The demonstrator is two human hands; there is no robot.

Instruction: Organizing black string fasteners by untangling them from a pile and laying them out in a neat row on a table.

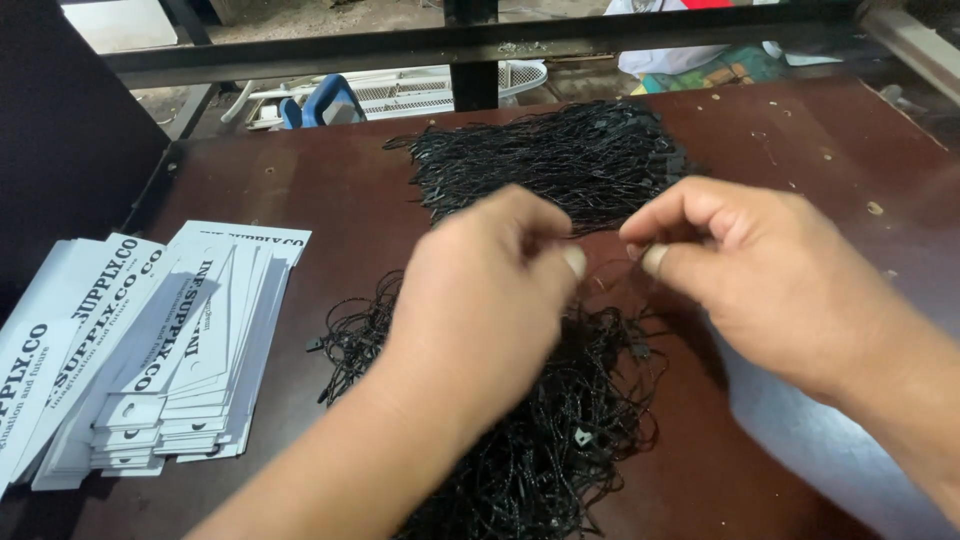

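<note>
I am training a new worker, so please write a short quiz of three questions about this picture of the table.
1. True or false: the white paper tags lie stacked on the person's right side of the table.
2. What do the left hand and the right hand pinch between their fingertips? A) a white tag B) a thin black string C) a pen
3. How many separate heaps of black strings lie on the table, and where?

Key:
1. False; they lie on the left side.
2. B
3. Two: a far heap beyond the hands and a near heap under them.
</note>
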